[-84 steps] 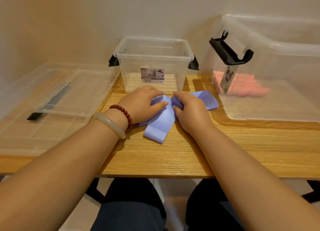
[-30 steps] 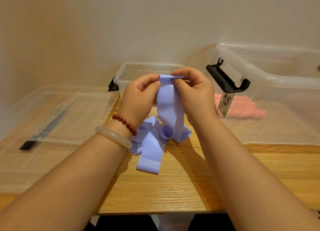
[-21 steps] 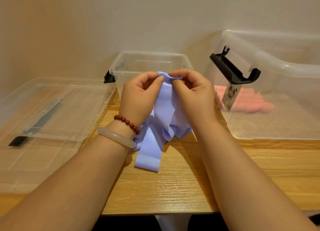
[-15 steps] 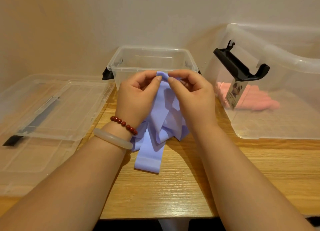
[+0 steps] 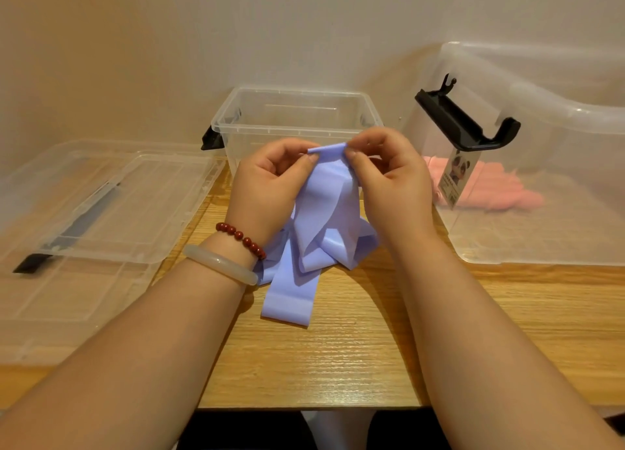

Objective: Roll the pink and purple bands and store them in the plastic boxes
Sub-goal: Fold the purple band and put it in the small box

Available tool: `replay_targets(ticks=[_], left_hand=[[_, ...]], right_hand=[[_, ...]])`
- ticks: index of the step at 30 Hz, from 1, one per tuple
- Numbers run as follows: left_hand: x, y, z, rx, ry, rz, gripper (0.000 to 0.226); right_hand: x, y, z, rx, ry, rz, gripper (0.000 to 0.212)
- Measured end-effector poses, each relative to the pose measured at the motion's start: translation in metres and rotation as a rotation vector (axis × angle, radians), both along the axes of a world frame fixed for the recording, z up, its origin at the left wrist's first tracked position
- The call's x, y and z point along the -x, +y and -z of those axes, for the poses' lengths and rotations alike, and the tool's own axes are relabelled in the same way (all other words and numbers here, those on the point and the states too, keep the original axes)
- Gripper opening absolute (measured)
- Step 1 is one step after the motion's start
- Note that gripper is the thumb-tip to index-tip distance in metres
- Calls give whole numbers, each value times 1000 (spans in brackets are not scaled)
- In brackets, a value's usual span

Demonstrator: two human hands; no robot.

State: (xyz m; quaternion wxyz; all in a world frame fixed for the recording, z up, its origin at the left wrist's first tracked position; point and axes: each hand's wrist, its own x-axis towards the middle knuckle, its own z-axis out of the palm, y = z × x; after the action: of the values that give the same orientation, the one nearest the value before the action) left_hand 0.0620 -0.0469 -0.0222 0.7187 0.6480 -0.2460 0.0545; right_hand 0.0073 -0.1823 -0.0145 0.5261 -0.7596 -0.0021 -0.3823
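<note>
A purple band (image 5: 324, 213) hangs from both my hands, its lower part crumpled on the wooden table (image 5: 355, 348) with one end lying flat toward me. My left hand (image 5: 270, 186) and my right hand (image 5: 389, 179) each pinch a corner of the band's top edge, held up in front of the small clear plastic box (image 5: 294, 115). That box looks empty. Pink bands (image 5: 487, 192) lie inside the large clear box (image 5: 541, 145) at the right, seen through its wall.
Clear plastic lids (image 5: 94, 206) with a black latch lie stacked at the left, overhanging the table. The large box carries a raised black latch (image 5: 466, 121) and a label. A wall stands close behind the boxes. The table's front edge is near my lap.
Both hands lifted the purple band's end off the table and now hold it up by its top edge. In the last half second the top edge has been spread a little flatter.
</note>
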Motion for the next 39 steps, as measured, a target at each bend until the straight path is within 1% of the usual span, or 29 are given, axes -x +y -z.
replay_targets(ticks=[2,5,8,12,18,22,26,28,30,32,35,37,39], left_hand=[[-2,1,1,-13,7,5,13],[-6,3,4,-3,21,22,17],[-7,3,5,-6,13,-4,13],[-5,1,3,5,-12,-31,13],[-1,1,0,-12,-73,-9,14],[-1,0,0,-5,-81,-18,13],[-2,0,0,5,-95,-45,12],[-2,1,0,20,-90,-41,11],[-1,1,-1,39,-78,-26,12],[0,0,-2,44,-67,-1,13],[-1,1,-3,66,8,99,21],[-2,1,-2,37,44,176,24],[-1,1,0,-23,19,190,23]], right_hand=[[0,-1,0,3,-3,-6,27],[-1,0,1,-27,14,-5,20],[-2,-1,1,-1,31,-21,10],[-1,0,1,-33,63,-92,12],[-3,0,0,12,29,-22,17],[-2,3,-1,36,15,-7,20],[-1,4,-2,50,2,-16,16],[0,4,-3,17,-2,-65,14],[1,4,-3,-21,9,-103,13],[1,3,-3,-13,20,-91,18],[0,4,-4,-18,-6,-55,25],[-1,4,-5,-57,-27,-56,26],[0,5,-8,-87,-32,-63,25]])
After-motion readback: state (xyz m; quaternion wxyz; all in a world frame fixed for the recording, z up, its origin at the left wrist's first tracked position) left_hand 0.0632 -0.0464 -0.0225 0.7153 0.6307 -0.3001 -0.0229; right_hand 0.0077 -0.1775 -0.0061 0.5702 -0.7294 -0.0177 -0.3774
